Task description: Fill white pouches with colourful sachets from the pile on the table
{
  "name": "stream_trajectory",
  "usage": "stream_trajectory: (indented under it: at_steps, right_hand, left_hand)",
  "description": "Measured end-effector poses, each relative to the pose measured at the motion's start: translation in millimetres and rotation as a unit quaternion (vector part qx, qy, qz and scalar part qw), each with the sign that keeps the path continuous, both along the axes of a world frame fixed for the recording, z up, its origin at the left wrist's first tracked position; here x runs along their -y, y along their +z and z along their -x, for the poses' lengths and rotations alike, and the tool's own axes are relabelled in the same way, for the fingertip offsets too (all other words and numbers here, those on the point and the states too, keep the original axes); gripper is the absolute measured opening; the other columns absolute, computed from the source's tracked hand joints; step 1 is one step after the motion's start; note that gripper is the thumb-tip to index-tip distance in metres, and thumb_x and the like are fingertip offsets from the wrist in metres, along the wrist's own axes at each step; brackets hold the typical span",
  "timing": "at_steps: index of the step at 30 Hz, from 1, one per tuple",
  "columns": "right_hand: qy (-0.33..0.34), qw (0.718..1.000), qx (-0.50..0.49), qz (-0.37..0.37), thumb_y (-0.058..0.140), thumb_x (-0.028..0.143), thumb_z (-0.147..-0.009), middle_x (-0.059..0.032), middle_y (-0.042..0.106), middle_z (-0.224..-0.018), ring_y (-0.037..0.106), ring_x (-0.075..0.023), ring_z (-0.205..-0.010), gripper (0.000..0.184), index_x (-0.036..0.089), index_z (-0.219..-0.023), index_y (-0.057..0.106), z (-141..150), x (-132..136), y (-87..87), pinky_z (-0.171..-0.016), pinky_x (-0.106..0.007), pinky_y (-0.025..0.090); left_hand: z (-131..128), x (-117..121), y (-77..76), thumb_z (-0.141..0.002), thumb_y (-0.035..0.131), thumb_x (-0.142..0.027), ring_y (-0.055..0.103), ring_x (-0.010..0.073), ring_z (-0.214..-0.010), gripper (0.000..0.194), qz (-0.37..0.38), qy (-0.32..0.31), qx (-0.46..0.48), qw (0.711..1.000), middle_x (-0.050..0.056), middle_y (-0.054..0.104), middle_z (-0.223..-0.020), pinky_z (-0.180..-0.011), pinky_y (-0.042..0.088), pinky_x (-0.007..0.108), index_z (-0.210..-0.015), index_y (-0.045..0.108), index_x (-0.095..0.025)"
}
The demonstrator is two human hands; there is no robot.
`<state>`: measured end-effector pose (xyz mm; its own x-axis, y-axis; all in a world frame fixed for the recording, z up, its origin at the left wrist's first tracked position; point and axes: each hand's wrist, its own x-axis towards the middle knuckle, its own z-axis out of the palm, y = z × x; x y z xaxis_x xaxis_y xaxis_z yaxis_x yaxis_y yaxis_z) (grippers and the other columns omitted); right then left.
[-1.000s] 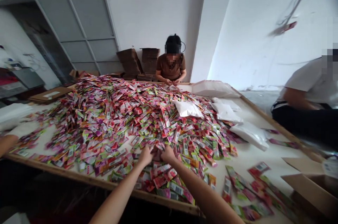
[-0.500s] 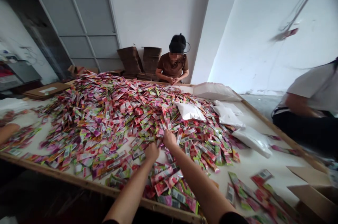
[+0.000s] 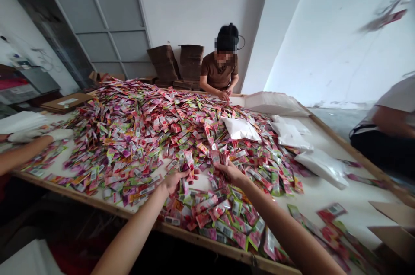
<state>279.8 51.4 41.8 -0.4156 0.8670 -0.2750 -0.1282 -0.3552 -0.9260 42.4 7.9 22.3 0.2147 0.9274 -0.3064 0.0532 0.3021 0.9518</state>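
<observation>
Our left hand [image 3: 175,180] is clasping sachets [image 3: 187,162]; our right hand [image 3: 231,173], near it, is clasping more. Around them, the tabletop [image 3: 324,139] is carrying a sachet pile [image 3: 145,123], and a white bag [image 3: 243,129] is lying on that pile.

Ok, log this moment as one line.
left hand: holds sachets | right hand: holds other sachets | loose pile: spread across table | white bag: lies on pile
</observation>
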Motion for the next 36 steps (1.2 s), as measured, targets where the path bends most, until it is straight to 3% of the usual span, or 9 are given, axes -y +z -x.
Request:
stream_trajectory:
  at_steps: [3,5,9,13,18,23,26,29,36]
  right_hand:
    - [0.019,0.997,-0.065,0.025,0.074,0.039,-0.056,0.0032,0.051,-0.054,0.049,-0.0089,-0.049,0.034,0.017,-0.064,0.049,-4.8,15.9,11.1,-0.052,-0.024,0.043]
    - [0.027,0.996,-0.079,0.029,0.073,0.037,-0.057,0.0032,0.052,-0.056,0.049,-0.0086,-0.049,0.032,0.016,-0.065,0.050,-10.0,22.9,15.5,-0.053,-0.024,0.043]
    - [-0.014,0.998,-0.039,-0.040,0.070,0.030,-0.057,0.0016,0.055,-0.061,0.049,-0.0094,-0.052,0.025,0.016,-0.069,0.053,-23.7,27.0,13.1,-0.052,-0.024,0.040]
    - [-0.108,0.973,0.138,-0.151,0.062,0.029,-0.059,0.0050,0.046,-0.051,0.041,-0.0086,-0.046,0.020,0.017,-0.060,0.046,-45.3,19.8,-2.1,-0.047,-0.022,0.033]
    - [-0.189,0.847,0.418,-0.269,0.052,0.030,-0.069,0.0010,0.053,-0.060,0.050,-0.0130,-0.055,0.013,0.017,-0.069,0.052,-60.4,-1.3,-8.7,-0.051,-0.022,0.035]
    - [-0.037,0.717,0.593,-0.364,0.050,0.012,-0.069,-0.0076,0.063,-0.094,0.059,-0.0187,-0.084,0.038,0.018,-0.107,0.053,-25.1,-46.0,-4.3,-0.067,-0.023,0.039]
    - [0.020,0.707,0.603,-0.369,0.053,0.003,-0.063,-0.0089,0.063,-0.099,0.059,-0.0213,-0.090,0.060,0.022,-0.119,0.047,-1.9,-67.8,-14.5,-0.072,-0.027,0.039]
    - [0.050,0.706,0.600,-0.373,0.051,0.000,-0.061,-0.0128,0.063,-0.098,0.059,-0.0245,-0.089,0.062,0.018,-0.120,0.046,3.8,-70.7,-25.8,-0.072,-0.030,0.040]
    - [0.038,0.753,0.546,-0.366,0.058,0.016,-0.062,-0.0082,0.064,-0.081,0.059,-0.0195,-0.074,0.022,0.014,-0.084,0.060,-41.5,-48.0,-18.1,-0.061,-0.023,0.039]
  left_hand:
    - [-11.9,4.1,6.3,-0.065,0.066,-0.046,0.062,0.0172,-0.070,0.034,0.043,-0.006,0.181,0.982,0.007,0.066,-0.076,-0.065,0.048,0.029,-0.077,0.062,-0.014]
    - [-19.0,6.3,7.9,-0.064,0.067,-0.044,0.062,0.0178,-0.071,0.032,0.046,-0.013,0.198,0.979,0.007,0.065,-0.074,-0.067,0.048,0.029,-0.074,0.062,-0.014]
    - [-24.2,6.6,8.7,-0.070,0.058,-0.051,0.062,0.0176,-0.065,0.043,-0.061,-0.016,0.019,0.998,0.007,0.064,-0.068,-0.062,0.049,0.030,-0.085,0.063,-0.011]
    - [-19.8,-17.4,16.6,-0.073,0.055,-0.047,0.062,0.0185,-0.067,0.045,-0.137,0.010,-0.176,0.975,0.007,0.065,-0.073,-0.063,0.049,0.031,-0.098,0.061,-0.010]
    - [-40.5,-81.5,31.6,-0.070,0.063,-0.026,0.058,0.0227,-0.095,0.039,-0.226,0.026,-0.385,0.895,0.009,0.065,-0.097,-0.082,0.043,0.031,-0.108,0.058,-0.017]
    - [-77.3,-104.3,17.7,-0.077,0.049,-0.013,0.053,0.0243,-0.104,0.024,-0.257,-0.033,-0.513,0.818,0.010,0.064,-0.100,-0.089,0.037,0.037,-0.097,0.062,-0.019]
    - [-72.7,-92.8,1.3,-0.082,0.035,-0.009,0.053,0.0260,-0.105,0.031,-0.249,-0.036,-0.567,0.784,0.015,0.061,-0.103,-0.090,0.036,0.041,-0.100,0.059,-0.014]
    - [-45.5,-78.5,-4.8,-0.075,0.045,-0.009,0.056,0.0245,-0.098,0.026,-0.241,-0.064,-0.596,0.764,0.012,0.061,-0.098,-0.085,0.039,0.037,-0.095,0.060,-0.015]
    - [0.2,-71.3,20.6,-0.065,0.054,-0.005,0.051,0.0218,-0.103,0.037,-0.295,-0.108,-0.568,0.761,0.006,0.058,-0.103,-0.089,0.037,0.032,-0.099,0.056,-0.020]
